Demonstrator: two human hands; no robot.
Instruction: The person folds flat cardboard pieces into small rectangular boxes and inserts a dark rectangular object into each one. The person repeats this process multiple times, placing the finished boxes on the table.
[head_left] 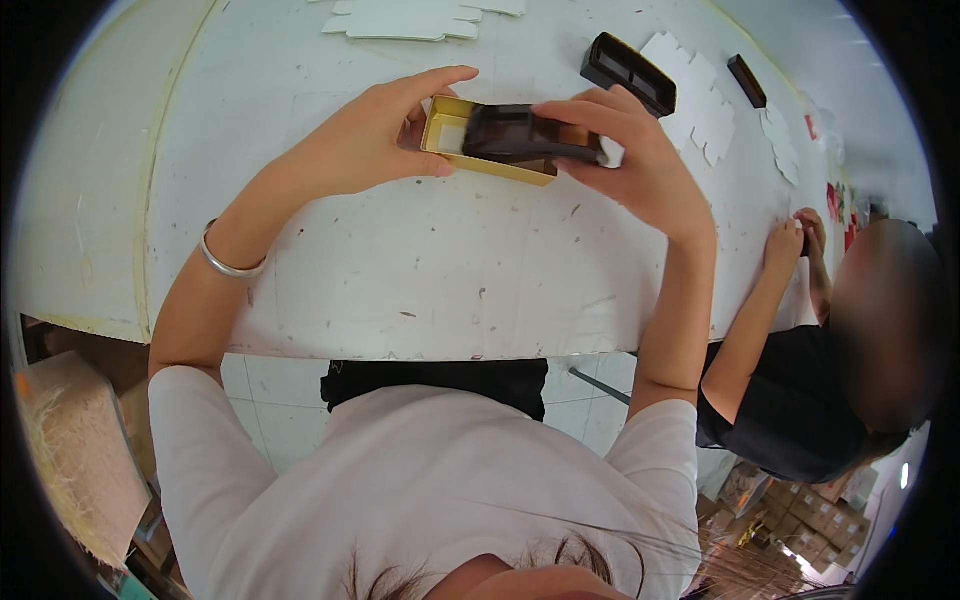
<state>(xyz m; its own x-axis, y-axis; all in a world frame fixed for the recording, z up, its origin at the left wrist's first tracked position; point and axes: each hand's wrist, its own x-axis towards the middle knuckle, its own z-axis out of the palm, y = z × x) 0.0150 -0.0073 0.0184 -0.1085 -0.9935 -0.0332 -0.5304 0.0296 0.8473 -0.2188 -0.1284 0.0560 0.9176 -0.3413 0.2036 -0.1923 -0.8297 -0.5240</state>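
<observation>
A shallow, open box (487, 169) with gold walls and a pale patch inside lies on the white table. At its left end, my left hand (392, 130) grips it between thumb and fingers. Held over the box's right part is a dark plastic tray (497, 131) with recesses, partly covering the opening. My right hand (635, 140) is closed on the tray's right end, thumb on the near side and fingers on top. Whether the tray touches the box's inside is hidden. A small whitish thing by my right fingers is too unclear to name.
Flat white card blanks (400, 18) lie at the far edge, with more card blanks (705, 110) at the right. Another dark tray (628, 75) stands beside those, and a smaller dark piece (747, 82) lies farther right. A co-worker's hands (795, 235) are at the table's right side.
</observation>
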